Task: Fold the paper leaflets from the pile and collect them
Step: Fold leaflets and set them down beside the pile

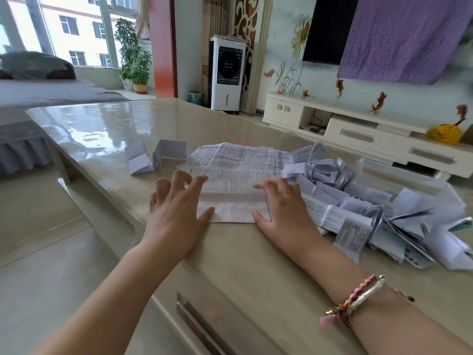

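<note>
The left hand (176, 201) and right hand (279, 203), fingers spread flat, are pressing the folded near flap of a printed leaflet (231, 180) lying between them on the surface (102, 129), probably creasing it. The unfolded pile (371, 201) is lying just right of the right hand; two folded leaflets (156, 156) are standing beyond the left hand, apparently set apart for collection.

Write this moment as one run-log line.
step: creasing first fold | left hand: flat on leaflet | right hand: flat on leaflet | folded leaflets: far left | pile: right
</note>
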